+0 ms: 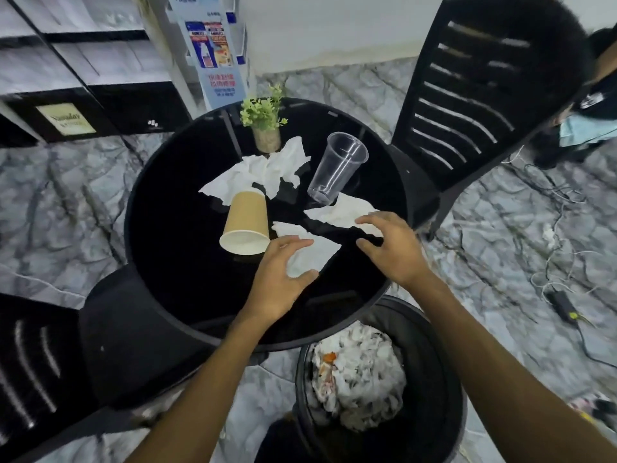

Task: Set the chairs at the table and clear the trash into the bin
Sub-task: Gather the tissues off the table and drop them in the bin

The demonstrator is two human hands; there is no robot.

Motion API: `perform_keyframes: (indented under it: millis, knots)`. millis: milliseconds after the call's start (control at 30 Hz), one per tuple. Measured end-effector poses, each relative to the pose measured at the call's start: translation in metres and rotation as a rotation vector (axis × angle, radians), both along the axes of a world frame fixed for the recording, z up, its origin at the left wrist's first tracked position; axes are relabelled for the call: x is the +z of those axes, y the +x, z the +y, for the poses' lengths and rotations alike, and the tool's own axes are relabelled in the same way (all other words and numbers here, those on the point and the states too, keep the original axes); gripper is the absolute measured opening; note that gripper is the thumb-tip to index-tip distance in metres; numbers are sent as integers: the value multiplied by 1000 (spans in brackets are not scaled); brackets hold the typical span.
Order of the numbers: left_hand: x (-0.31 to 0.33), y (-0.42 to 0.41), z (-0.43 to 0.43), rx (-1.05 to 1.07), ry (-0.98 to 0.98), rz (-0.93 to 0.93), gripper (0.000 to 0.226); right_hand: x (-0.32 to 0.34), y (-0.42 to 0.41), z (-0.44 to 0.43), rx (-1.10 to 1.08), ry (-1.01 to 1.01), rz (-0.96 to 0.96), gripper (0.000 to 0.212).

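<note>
A round black bench (pixel 173 248) fills the middle of the frame, with both bare hands reaching over its near edge. The left hand (pixel 278 279) sits just below centre, its grip spread apart around a white tissue (pixel 312 253), thumb and fingers touching the paper's edges but not closed on it. The right hand (pixel 394 245), to the right of centre, has its grip apart as well, fingertips resting on the lower edge of a second tissue (pixel 340 210). A brown paper cup (pixel 245 225) lies tipped on its side just left of the left hand, its open mouth toward the bottom of the frame. Above it a larger heap of crumpled tissues (pixel 263 172) spreads across the bench's centre, touching the cup's base. A clear plastic cup (pixel 337 168) stands tilted to the right of the heap, its base just above the second tissue. A small potted plant (pixel 265 123) stands at the bench's far edge. At lower centre-right a black bin (pixel 430 389) stands on the marble floor, partly under the bench's rim and already holding crumpled white waste (pixel 360 372). One black slatted chair (pixel 467 105) stands at the upper right against the bench; another chair (pixel 127 335) sits at the lower left with its seat tucked against the bench's edge.
</note>
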State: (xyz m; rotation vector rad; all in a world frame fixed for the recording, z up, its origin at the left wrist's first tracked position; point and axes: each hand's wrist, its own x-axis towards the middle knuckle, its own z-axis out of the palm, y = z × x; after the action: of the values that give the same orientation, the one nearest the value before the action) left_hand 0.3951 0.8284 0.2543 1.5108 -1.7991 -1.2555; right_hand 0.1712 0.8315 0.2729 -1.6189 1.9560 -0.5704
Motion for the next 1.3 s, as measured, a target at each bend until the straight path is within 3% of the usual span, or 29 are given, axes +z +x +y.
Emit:
perform_keyframes:
  millis: [300,633,900,1300]
  knots:
    - [-39,-5,-3,70,-199,-214,55,-47,-4,-40,84,-61,150,54]
    - [-34,-7,0,116,-385,-543,42,-57,-5,-39,10,-128,105,25]
    - [-37,-2,4,184,-309,-248,35,-55,-5,-30,-45,-146,8,24]
    - [-20,-3,16,157,-251,-105,29,-32,-14,12,-139,-180,-76,22]
